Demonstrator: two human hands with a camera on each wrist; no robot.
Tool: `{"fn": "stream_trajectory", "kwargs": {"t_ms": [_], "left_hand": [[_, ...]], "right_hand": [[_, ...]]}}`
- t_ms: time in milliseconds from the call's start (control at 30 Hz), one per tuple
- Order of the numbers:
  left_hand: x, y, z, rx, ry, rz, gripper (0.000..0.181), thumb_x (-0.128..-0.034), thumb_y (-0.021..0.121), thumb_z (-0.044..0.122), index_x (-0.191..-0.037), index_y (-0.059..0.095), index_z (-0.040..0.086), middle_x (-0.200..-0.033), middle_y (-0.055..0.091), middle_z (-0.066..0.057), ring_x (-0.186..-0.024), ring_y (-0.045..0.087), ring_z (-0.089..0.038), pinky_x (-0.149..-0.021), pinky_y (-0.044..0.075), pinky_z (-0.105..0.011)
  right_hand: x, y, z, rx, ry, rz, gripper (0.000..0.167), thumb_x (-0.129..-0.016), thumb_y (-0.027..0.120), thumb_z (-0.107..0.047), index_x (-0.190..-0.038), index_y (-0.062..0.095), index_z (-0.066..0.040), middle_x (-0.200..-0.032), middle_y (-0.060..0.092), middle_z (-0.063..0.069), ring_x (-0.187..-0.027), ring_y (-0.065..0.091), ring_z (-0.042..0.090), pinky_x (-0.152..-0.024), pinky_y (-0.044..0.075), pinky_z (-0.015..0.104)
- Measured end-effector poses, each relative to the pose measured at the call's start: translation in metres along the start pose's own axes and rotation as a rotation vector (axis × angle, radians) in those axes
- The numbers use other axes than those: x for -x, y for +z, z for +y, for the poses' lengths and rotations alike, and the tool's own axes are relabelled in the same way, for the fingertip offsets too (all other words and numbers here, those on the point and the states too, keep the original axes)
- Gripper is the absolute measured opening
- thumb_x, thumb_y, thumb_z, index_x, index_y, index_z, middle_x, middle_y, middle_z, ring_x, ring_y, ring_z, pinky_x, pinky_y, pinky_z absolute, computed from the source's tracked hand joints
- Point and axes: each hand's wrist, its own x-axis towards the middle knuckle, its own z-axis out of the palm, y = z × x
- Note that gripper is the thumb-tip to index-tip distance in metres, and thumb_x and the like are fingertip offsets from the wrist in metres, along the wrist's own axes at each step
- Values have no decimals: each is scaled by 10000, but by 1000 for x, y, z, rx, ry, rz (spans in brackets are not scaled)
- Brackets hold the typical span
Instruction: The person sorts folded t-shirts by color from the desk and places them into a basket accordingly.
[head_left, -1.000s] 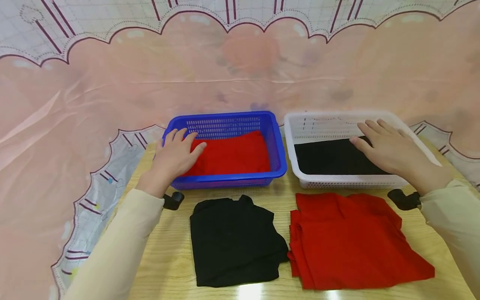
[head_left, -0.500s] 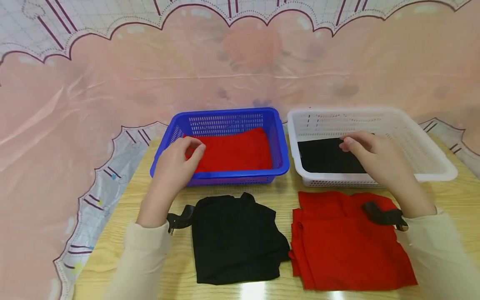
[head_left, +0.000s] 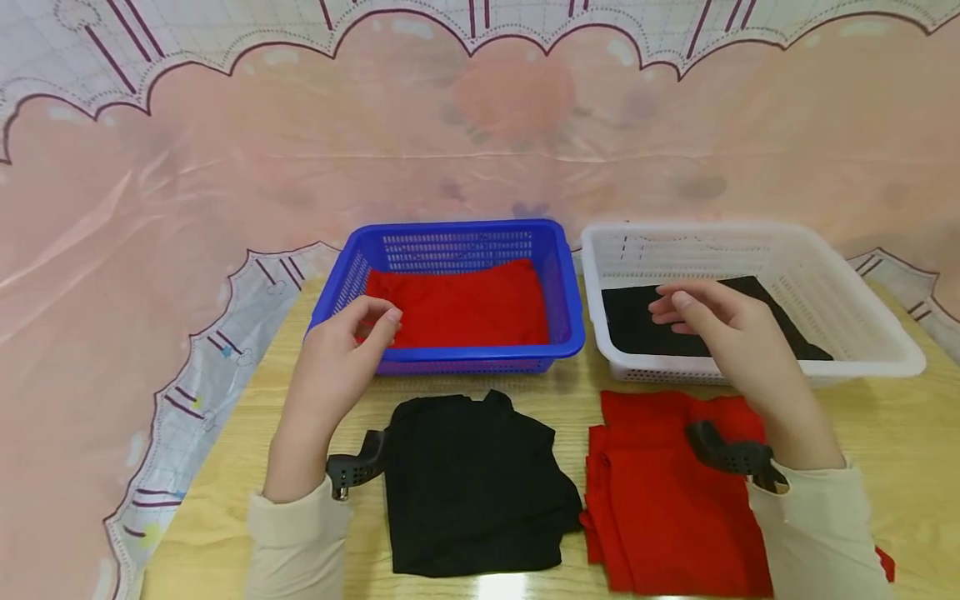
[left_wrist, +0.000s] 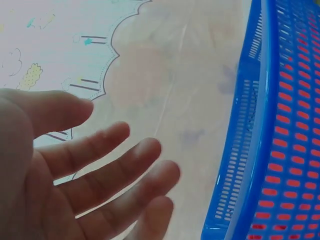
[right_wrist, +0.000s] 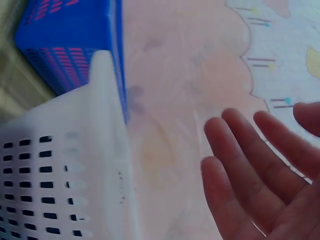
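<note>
My left hand hovers over the near left corner of a blue basket, its fingers loosely bent and holding nothing. Folded red cloth lies in that basket. At the right, my right hand hangs above the front rim of a white basket, also holding nothing. Black cloth lies inside the white basket, partly hidden by this hand. Both wrist views show relaxed, slightly spread fingers, apart from the blue basket and the white basket.
A folded black garment lies on the wooden table before the blue basket. Folded red fabric lies beside it, partly under my right forearm. Behind the baskets hangs a patterned pink sheet.
Both hands have drawn back toward me from over the baskets, and the right has also shifted left. Their fingers went from outstretched to loosely bent. The cloths stay in place.
</note>
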Motion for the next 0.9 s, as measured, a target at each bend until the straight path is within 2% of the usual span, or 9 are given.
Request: {"fn": "stream_trajectory", "kwargs": {"t_ms": [233,367,467,567,633,800,900], "left_hand": [[3,-2,-2,23,0,-1,365,-892,427,482,-1102,554,211,-880,620,38,-770,604,-144,-604,442,-326],[5,-6,-6,-19,-13,-50,391,-898,408,487,-1109,551,190,-907,631,9,-784,607,-157,-627,443,-330],[5,-10,-11,-45,-50,-97,413,-899,389,504,-1095,547,176,-913,633,-11,-808,599,-172,-666,446,-336],[3,-14,-17,-84,-88,-169,464,-888,360,547,-1043,567,162,-882,630,-10,-801,585,-175,-679,447,-334],[4,-15,-20,-104,-101,-238,473,-894,357,540,-1010,593,147,-871,629,-5,-806,581,-177,-693,449,-337],[5,-12,-27,-190,-85,-425,367,-936,380,409,-963,634,145,-881,618,-15,-832,561,-183,-744,450,-383],[5,-8,-31,-231,-67,-486,312,-939,397,357,-898,622,143,-841,596,-21,-797,541,-186,-709,440,-373]], "right_hand": [[4,11,1,41,42,-59,265,-923,473,-297,-1115,583,-150,-974,641,44,-863,601,79,-758,447,134],[2,20,1,99,55,-121,302,-922,454,-356,-1132,574,-175,-978,636,-5,-903,582,80,-765,432,124],[1,29,2,112,65,-178,342,-917,445,-394,-1150,566,-175,-985,631,-29,-932,572,95,-800,454,209],[1,36,1,110,64,-233,368,-913,442,-411,-1172,555,-175,-1010,623,-47,-957,568,118,-834,460,328],[2,40,0,110,59,-267,374,-912,441,-417,-1184,549,-182,-1027,617,-57,-970,561,130,-840,455,376],[5,49,-4,119,50,-315,359,-907,451,-418,-1179,551,-206,-1025,613,-79,-951,552,118,-812,465,373],[7,56,-5,140,39,-339,354,-901,466,-420,-1174,559,-216,-1033,617,-69,-953,561,133,-817,458,397]]}}
